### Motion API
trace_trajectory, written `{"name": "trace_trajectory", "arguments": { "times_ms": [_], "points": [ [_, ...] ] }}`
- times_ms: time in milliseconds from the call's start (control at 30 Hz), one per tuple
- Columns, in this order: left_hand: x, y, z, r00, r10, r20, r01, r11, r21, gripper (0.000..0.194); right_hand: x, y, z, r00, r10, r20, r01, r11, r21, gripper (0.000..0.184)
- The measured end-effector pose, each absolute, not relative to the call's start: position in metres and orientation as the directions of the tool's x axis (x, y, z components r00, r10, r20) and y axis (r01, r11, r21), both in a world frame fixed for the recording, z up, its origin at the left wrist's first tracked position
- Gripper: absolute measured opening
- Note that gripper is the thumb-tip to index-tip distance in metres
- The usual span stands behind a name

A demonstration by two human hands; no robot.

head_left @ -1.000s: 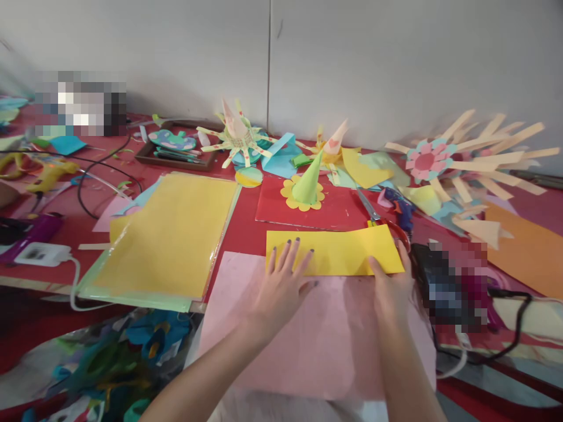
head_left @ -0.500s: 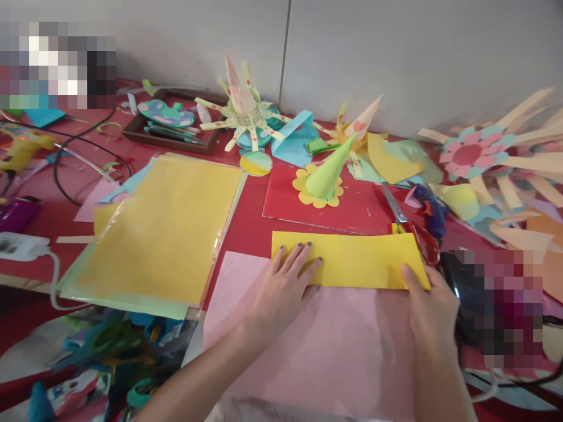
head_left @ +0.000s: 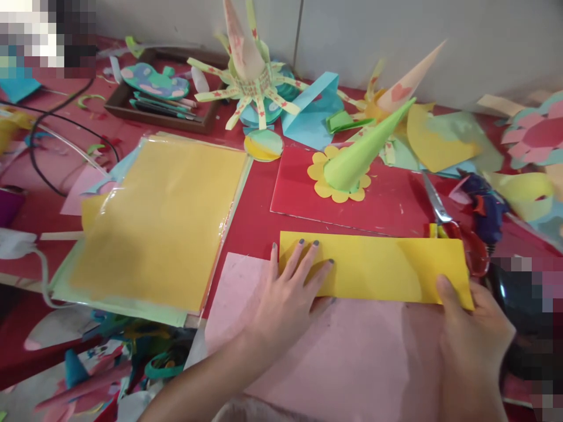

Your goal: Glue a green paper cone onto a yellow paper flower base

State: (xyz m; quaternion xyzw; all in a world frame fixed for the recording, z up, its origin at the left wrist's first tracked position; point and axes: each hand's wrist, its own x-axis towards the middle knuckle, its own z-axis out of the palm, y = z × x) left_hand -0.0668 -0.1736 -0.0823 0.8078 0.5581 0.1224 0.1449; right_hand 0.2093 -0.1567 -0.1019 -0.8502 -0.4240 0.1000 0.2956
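Note:
A long yellow paper strip [head_left: 378, 266], apparently folded, lies across the upper part of a pink sheet [head_left: 343, 351]. My left hand [head_left: 290, 293] rests on the strip's left end, fingers spread out flat. At the right end, my right hand [head_left: 472, 322] grips the strip between the thumb on top and fingers underneath, which are partly hidden. Beyond the strip, a green paper cone [head_left: 356, 158] stands tilted on a yellow flower-shaped base [head_left: 341, 193], on a red board [head_left: 294, 202]. Scissors with red handles [head_left: 440, 205] lie just past the strip's right end.
To the left lies a plastic-wrapped stack of yellow paper [head_left: 167, 217]. Behind it are a brown tray [head_left: 118, 111] of pens and a paper cone with starred strips [head_left: 250, 82]. A dark blue tool [head_left: 488, 211] is at right; paper scraps [head_left: 92, 375] fill the lower left.
The view has moved nearer and tilted down, so things look larger and spread outward. Both hands stay at the same ends of the yellow strip.

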Motion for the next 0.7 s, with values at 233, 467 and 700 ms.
{"name": "trace_trajectory", "arguments": {
  "times_ms": [233,467,700],
  "points": [
    [-0.066,-0.175,-0.082,0.357,0.934,0.031,0.871,-0.345,0.349,0.043,0.195,-0.151,-0.089,0.687,0.725,0.040,0.580,-0.514,-0.632,0.039],
    [-0.065,-0.174,-0.078,0.351,0.936,0.001,0.880,-0.331,0.340,0.039,0.193,-0.149,-0.083,0.706,0.708,0.018,0.569,-0.553,-0.608,0.042],
    [-0.064,-0.175,-0.081,0.358,0.933,0.035,0.883,-0.350,0.313,0.041,0.193,-0.148,-0.087,0.722,0.691,0.037,0.562,-0.554,-0.614,0.033]
  ]
}}
